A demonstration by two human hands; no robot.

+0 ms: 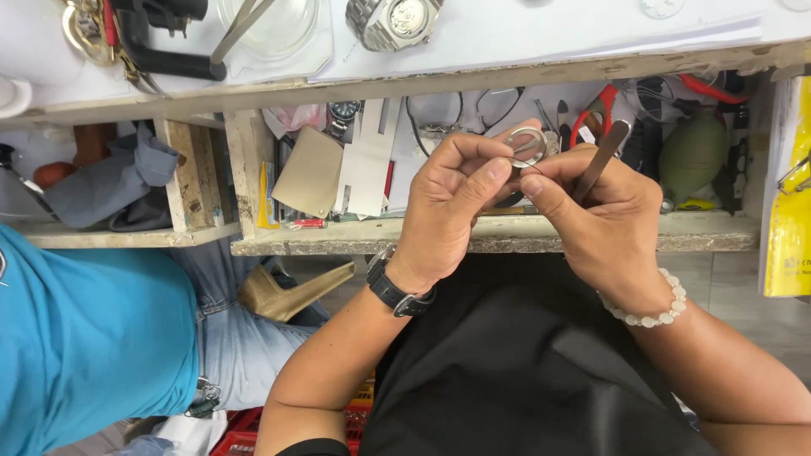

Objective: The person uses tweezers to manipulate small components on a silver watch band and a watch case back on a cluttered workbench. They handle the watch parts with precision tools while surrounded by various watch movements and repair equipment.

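My left hand pinches a small round metal ring, a watch case part, between thumb and fingers above the open drawer. My right hand meets it from the right and grips flat metal tweezers whose handle sticks up and to the right; its thumb presses near a thin dark ring at the part's lower edge. A black watch sits on my left wrist and a pale bead bracelet on my right. The tweezers' tips are hidden behind my fingers.
An open wooden drawer holds papers, red-handled pliers, a green blower bulb and a wristwatch. On the worktop above lie a steel watch, a glass dish and black tools. A person in a blue shirt sits at left.
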